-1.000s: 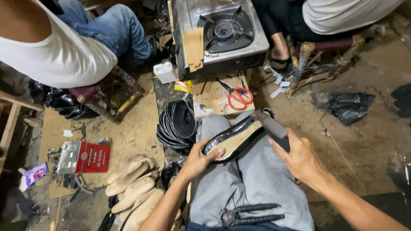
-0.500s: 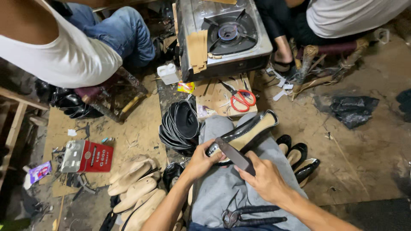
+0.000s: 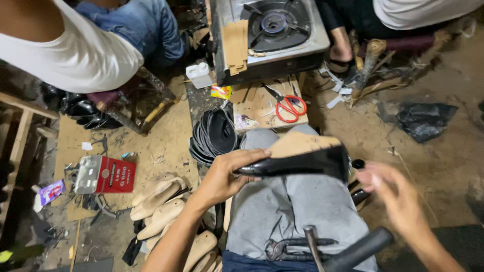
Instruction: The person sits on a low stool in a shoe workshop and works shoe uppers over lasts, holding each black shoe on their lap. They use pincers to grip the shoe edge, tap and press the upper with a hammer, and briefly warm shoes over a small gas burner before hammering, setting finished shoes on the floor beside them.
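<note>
Shoe (image 3: pixel 302 160): glossy black, tan sole up — centre frame.
Left hand (image 3: pixel 227 176): grip clamped on its toe end.
Right hand (image 3: pixel 398 194): blurred, fingers apart — lower right.

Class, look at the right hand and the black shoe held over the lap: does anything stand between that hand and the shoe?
Nothing visible does. The left hand grips the black shoe at its toe end, across the grey-trousered knees. The right hand, blurred and empty, is just off the heel end, apart from it, with only open air between.
</note>
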### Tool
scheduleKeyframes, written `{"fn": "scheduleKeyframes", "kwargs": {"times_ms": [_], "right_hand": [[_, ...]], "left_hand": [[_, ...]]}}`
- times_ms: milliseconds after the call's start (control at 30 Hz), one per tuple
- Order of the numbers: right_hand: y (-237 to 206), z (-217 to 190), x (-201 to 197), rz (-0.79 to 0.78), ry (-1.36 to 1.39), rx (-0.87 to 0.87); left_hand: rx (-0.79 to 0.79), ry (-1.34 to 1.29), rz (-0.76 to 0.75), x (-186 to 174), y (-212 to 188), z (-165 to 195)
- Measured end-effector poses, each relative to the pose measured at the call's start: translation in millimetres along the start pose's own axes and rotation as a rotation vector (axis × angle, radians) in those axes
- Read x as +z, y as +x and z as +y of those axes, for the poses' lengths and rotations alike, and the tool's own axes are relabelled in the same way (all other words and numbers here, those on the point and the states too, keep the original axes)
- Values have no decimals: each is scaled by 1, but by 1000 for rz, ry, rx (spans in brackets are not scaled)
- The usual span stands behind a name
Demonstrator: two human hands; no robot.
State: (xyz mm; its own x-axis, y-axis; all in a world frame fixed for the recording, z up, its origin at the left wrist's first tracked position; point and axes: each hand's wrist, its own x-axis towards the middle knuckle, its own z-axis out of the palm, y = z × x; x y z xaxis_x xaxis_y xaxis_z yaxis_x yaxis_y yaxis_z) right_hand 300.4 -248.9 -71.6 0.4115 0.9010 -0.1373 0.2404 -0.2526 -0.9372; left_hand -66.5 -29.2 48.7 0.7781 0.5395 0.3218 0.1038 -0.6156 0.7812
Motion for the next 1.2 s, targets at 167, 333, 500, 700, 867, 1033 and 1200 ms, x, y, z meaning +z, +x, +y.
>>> {"fn": "scheduleKeyframes", "kwargs": {"times_ms": [167,333,500,700,867,1033,1200], "right_hand": [[25,-46,34,-322,802,165],[-2,-52,83,-56,758,-123],[-13,-55,105,43,747,-242],[-30,-78,112,-60,365,-376],[-31,-78,108,-7,233,-649],[-24,-49,110,78,343,-424],[-26,-39,115,23,330,-364]], "left_hand": [[12,-145,112,5,9,-6],[-306,-943,577,59,9,-39],[-271,-960,590,103,15,-44],[-465,-1596,501,124,33,-1],[-375,-1616,299,114,32,-18],[-356,-1709,305,121,23,-31],[-386,-1751,266,118,25,-23]]}}
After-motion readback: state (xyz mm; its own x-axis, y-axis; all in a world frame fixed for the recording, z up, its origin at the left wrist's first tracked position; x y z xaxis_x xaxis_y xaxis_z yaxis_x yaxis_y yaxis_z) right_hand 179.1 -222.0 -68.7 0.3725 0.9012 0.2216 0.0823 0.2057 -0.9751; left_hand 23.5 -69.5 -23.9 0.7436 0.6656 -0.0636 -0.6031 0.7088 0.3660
